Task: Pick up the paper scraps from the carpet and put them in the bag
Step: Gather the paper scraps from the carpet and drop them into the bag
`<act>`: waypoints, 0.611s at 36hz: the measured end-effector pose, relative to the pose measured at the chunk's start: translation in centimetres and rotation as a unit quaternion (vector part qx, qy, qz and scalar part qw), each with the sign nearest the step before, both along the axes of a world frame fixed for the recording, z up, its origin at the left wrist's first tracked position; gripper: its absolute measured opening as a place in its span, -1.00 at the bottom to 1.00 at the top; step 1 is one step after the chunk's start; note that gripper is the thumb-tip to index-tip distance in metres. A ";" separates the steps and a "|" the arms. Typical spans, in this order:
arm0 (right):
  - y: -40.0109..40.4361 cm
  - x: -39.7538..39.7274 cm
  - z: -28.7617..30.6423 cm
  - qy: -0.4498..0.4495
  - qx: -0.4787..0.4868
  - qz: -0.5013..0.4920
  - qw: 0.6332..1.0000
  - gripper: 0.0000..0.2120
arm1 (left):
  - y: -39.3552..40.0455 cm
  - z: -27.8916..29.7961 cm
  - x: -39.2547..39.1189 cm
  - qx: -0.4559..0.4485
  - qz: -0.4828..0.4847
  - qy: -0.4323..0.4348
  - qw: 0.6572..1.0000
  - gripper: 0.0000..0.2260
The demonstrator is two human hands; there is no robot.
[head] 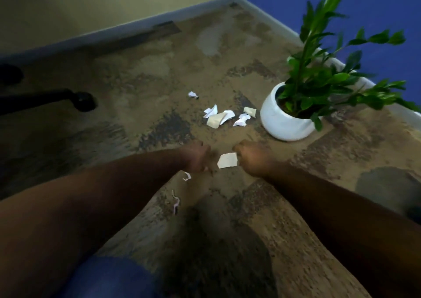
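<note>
Knee (109,277) down front, and barely started I'd say. Right hand (252,158) pinches one scrap (227,160); left hand (196,158) is curled beside it, grip unclear. Pile (224,116) sits left of the pot (284,122). No bag visible.

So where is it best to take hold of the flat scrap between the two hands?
Pinch the flat scrap at its right edge, coming from the right hand side. It lies flat on the carpet, and that edge sits beside those fingertips.
</note>
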State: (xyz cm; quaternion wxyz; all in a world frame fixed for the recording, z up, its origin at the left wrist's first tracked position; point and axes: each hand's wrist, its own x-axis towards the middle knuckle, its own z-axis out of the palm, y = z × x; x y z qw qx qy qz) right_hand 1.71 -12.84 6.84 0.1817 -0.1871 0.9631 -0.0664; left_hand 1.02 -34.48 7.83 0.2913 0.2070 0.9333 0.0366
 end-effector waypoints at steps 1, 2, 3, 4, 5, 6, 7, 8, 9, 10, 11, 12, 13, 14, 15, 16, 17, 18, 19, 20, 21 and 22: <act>-0.5 -0.1 -0.6 -0.004 0.002 0.003 1.000 -0.59 | -0.7 -0.4 0.1 -0.008 -0.004 -0.008 1.000 -0.41; -1.0 -0.1 -1.1 -0.008 0.003 0.004 1.000 -0.58 | -1.3 -0.7 0.2 -0.015 -0.009 -0.018 1.000 -0.35; -1.4 -0.1 -1.7 -0.014 0.003 0.005 1.000 -0.58 | -1.8 -1.2 0.3 -0.019 -0.016 -0.028 0.999 -0.31; -1.7 -0.2 -2.2 -0.018 0.003 0.004 1.000 -0.57 | -2.3 -1.6 0.4 -0.020 -0.024 -0.038 0.999 -0.26; -2.0 -0.2 -2.8 -0.022 0.004 0.006 1.000 -0.56 | -2.8 -1.9 0.4 -0.017 -0.030 -0.048 0.998 -0.23; -2.2 -0.3 -3.3 -0.022 0.005 0.007 1.000 -0.56 | -3.3 -2.3 0.5 -0.011 -0.038 -0.056 0.998 -0.21; -2.4 -0.4 -3.8 -0.021 0.006 0.008 1.000 -0.55 | -3.6 -2.6 0.5 -0.006 -0.050 -0.062 0.997 -0.19; -2.6 -0.4 -4.2 -0.021 0.009 0.008 1.000 -0.53 | -4.0 -3.0 0.7 -0.006 -0.064 -0.066 0.996 -0.17; -2.7 -0.4 -4.5 -0.024 0.013 0.007 1.000 -0.50 | -4.2 -3.3 0.8 -0.008 -0.077 -0.071 0.995 -0.15; -2.8 -0.5 -4.9 -0.029 0.017 0.006 0.999 -0.47 | -4.4 -3.7 1.0 -0.014 -0.087 -0.073 0.993 -0.14; -2.8 -0.5 -5.2 -0.036 0.019 0.005 0.999 -0.43 | -4.6 -4.0 1.2 -0.020 -0.099 -0.070 0.992 -0.13; -2.8 -0.5 -5.4 -0.045 0.019 0.002 0.999 -0.39 | -4.7 -4.3 1.4 -0.028 -0.110 -0.064 0.991 -0.12; -2.8 -0.6 -5.7 -0.056 0.019 0.000 0.998 -0.35 | -4.9 -4.6 1.5 -0.037 -0.119 -0.059 0.990 -0.08; -2.8 -0.6 -5.9 -0.067 0.019 -0.001 0.998 -0.31 | -5.1 -4.9 1.6 -0.048 -0.124 -0.057 0.989 -0.03; -2.8 -0.7 -6.1 -0.072 0.024 0.002 0.997 -0.27 | -5.3 -5.1 1.8 -0.055 -0.127 -0.058 0.989 0.03; -2.8 -0.7 -6.3 -0.072 0.031 0.009 0.997 -0.26 | -5.5 -5.3 1.9 -0.058 -0.128 -0.058 0.988 0.07; -2.9 -0.6 -6.4 -0.066 0.039 0.017 0.997 -0.26 | -5.7 -5.5 2.0 -0.057 -0.133 -0.056 0.988 0.10; -3.1 -0.5 -6.6 -0.060 0.045 0.023 0.997 -0.28 | -5.9 -5.7 2.3 -0.057 -0.139 -0.055 0.987 0.13; -3.2 -0.4 -6.6 -0.055 0.047 0.024 0.997 -0.31 | -6.0 -6.0 2.5 -0.059 -0.145 -0.055 0.986 0.14; -3.4 -0.3 -6.6 -0.050 0.048 0.023 0.997 -0.35 | -6.0 -6.2 2.8 -0.064 -0.153 -0.057 0.985 0.15; -3.6 -0.2 -6.6 -0.041 0.051 0.026 0.998 -0.40 | -6.0 -6.4 3.0 -0.068 -0.164 -0.058 0.983 0.15; -3.7 -0.1 -6.5 -0.028 0.056 0.033 0.998 -0.44 | -5.9 -6.5 3.2 -0.072 -0.176 -0.056 0.980 0.13</act>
